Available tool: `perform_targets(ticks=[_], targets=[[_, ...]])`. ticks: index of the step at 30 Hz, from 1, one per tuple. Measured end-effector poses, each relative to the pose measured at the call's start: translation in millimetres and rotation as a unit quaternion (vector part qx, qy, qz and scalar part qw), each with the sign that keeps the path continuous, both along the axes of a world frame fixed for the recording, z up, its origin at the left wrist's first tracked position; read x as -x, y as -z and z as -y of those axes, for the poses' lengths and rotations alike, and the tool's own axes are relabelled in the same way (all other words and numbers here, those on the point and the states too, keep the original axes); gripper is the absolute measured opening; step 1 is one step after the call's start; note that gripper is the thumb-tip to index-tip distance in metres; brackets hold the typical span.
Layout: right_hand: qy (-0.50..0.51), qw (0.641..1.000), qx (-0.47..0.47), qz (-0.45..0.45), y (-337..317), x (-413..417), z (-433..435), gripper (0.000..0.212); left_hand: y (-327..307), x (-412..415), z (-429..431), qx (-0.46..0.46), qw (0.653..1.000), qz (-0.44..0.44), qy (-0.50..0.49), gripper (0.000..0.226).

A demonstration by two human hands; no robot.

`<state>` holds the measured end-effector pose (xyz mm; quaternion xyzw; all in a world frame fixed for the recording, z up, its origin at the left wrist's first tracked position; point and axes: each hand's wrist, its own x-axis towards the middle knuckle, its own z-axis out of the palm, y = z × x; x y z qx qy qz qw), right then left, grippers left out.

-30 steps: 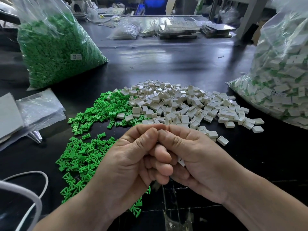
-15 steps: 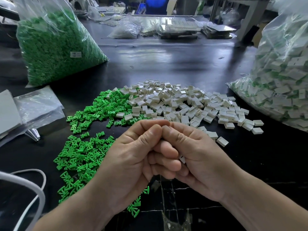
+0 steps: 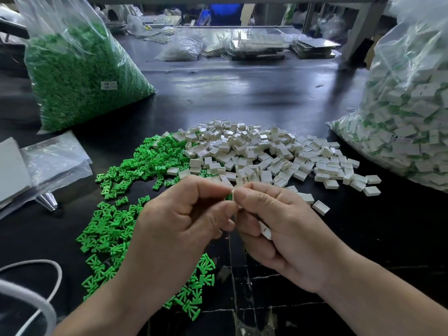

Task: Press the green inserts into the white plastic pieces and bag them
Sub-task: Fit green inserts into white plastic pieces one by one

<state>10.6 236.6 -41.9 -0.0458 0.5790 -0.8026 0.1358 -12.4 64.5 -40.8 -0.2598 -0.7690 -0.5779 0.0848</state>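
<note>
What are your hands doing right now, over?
Left hand and right hand both pinching one white piece, green insert showing. Spare white piece tucked in right hand. Nothing blocking.

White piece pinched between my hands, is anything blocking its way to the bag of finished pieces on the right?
Nothing visible blocks it. Between the white piece and the bag of finished pieces lies bare table; the loose white pile sits low, easily cleared.

Even overhead light, glare on the black table (image 3: 218,88), wide-angle bowed edges.
</note>
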Motion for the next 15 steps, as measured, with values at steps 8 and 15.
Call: perform_targets(ticks=[8,15], targets=[[-0.043,0.999,0.0,0.023,-4.7,1.4,-3.8,0.018,-0.9,2.9,9.5,-0.039,0.997,0.012,0.06,0.016],[-0.055,0.967,0.242,0.059,-7.4,12.9,-18.8,0.013,2.8,19.3,19.4,0.214,0.973,-0.08,-0.045,0.039]])
